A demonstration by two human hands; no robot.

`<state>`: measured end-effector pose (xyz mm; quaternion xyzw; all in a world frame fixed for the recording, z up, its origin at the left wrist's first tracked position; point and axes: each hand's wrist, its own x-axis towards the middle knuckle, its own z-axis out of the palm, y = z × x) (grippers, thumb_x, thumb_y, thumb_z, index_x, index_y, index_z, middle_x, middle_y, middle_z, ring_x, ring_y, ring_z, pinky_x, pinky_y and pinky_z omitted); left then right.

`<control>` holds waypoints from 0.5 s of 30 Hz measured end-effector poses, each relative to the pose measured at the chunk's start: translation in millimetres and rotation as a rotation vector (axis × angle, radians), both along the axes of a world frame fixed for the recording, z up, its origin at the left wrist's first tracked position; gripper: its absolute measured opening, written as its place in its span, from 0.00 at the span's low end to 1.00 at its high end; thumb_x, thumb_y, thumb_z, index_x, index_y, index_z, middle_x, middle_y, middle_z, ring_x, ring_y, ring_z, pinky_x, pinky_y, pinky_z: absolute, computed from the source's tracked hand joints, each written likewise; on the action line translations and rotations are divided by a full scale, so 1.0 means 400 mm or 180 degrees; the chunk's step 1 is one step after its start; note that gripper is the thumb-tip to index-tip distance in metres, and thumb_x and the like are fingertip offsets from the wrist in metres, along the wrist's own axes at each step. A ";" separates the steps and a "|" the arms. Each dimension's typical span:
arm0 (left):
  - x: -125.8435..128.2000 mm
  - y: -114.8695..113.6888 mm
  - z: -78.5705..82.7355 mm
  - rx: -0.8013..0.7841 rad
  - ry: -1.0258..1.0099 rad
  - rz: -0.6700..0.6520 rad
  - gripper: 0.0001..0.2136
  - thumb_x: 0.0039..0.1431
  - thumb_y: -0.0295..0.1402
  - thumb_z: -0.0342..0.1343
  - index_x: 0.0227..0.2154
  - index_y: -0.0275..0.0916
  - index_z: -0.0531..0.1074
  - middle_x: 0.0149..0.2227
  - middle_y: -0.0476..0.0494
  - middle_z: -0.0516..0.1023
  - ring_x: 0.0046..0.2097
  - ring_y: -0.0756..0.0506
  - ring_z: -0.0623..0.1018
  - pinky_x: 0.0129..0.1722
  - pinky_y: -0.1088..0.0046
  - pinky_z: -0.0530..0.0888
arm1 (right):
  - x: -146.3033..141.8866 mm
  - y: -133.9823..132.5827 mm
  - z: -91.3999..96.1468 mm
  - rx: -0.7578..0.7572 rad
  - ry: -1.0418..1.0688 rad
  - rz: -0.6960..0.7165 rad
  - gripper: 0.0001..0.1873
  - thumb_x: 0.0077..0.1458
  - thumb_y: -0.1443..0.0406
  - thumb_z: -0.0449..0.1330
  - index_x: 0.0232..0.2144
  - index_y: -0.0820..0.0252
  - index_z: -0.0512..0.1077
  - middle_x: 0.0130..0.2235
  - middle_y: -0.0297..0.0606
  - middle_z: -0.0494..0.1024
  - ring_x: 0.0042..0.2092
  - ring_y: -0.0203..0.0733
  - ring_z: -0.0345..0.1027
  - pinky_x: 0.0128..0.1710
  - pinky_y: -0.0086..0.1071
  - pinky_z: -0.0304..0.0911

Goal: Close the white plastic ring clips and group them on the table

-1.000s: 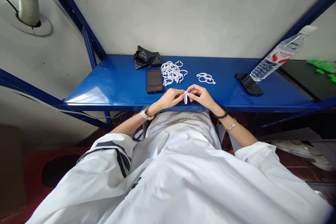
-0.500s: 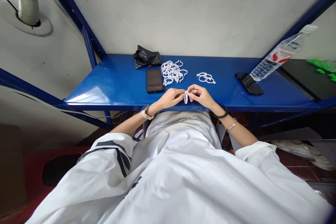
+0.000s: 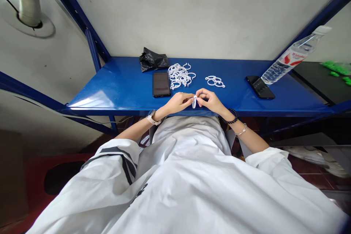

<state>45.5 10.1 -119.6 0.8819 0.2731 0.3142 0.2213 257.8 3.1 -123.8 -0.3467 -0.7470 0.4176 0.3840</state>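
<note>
My left hand (image 3: 178, 102) and my right hand (image 3: 210, 100) meet over the front edge of the blue shelf (image 3: 120, 87). Both pinch one small white plastic ring (image 3: 194, 101) between their fingertips. Behind them lies a heap of several white rings (image 3: 179, 75). A smaller group of three rings (image 3: 215, 81) lies to its right. A watch is on my left wrist, and a bead bracelet and a thin bangle are on my right.
A dark phone (image 3: 161, 84) lies flat left of the heap. A crumpled black bag (image 3: 153, 61) sits at the back. A second phone (image 3: 260, 87) and a tilted water bottle (image 3: 293, 56) are at the right. Blue frame posts flank the shelf.
The hands and the ring have barely shifted; the fingers have adjusted slightly on the ring.
</note>
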 end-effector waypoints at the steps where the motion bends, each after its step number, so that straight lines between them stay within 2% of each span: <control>1: 0.000 0.000 0.000 0.0018 -0.0010 -0.0007 0.23 0.71 0.47 0.40 0.30 0.35 0.71 0.22 0.50 0.66 0.24 0.52 0.60 0.27 0.74 0.58 | 0.000 0.000 0.000 0.0006 -0.0011 -0.0007 0.15 0.57 0.54 0.63 0.38 0.58 0.68 0.21 0.27 0.71 0.24 0.33 0.62 0.29 0.28 0.60; 15: 0.003 -0.001 0.002 0.0005 -0.0024 0.0020 0.27 0.71 0.49 0.40 0.29 0.33 0.74 0.22 0.47 0.69 0.24 0.52 0.60 0.27 0.74 0.58 | 0.002 0.001 -0.003 0.0037 -0.0051 0.0022 0.15 0.57 0.53 0.62 0.37 0.57 0.67 0.20 0.24 0.67 0.23 0.31 0.57 0.26 0.27 0.55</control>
